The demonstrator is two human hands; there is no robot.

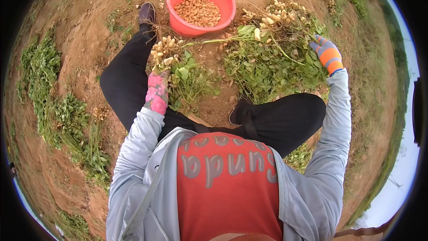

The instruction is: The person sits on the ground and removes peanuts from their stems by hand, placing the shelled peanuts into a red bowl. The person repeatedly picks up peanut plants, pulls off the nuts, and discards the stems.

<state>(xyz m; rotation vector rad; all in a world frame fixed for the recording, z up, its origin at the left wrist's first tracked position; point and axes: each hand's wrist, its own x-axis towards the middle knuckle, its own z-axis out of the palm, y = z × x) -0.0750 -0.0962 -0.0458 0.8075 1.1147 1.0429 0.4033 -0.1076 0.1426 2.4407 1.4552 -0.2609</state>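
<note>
My left hand (157, 92), in a pink flowered glove, is closed round the stems of a peanut plant, whose roots and pods (164, 49) stick up above the fist. On the right, my right hand (327, 53), in a grey and orange knitted glove, grips green stems at the edge of a heap of peanut plants (267, 67). Pods and roots (281, 15) lie along the top of that heap. Between and beyond both hands stands a red plastic tub (200, 32), with loose peanuts in their shells (198, 11) inside.
Leafy plants (189, 82) lie on the soil beside my left hand. A long row of pulled plants (50, 113) runs down the far left. My bent legs frame the work area, with one shoe (146, 13) near the tub and the other (240, 111) below the heap.
</note>
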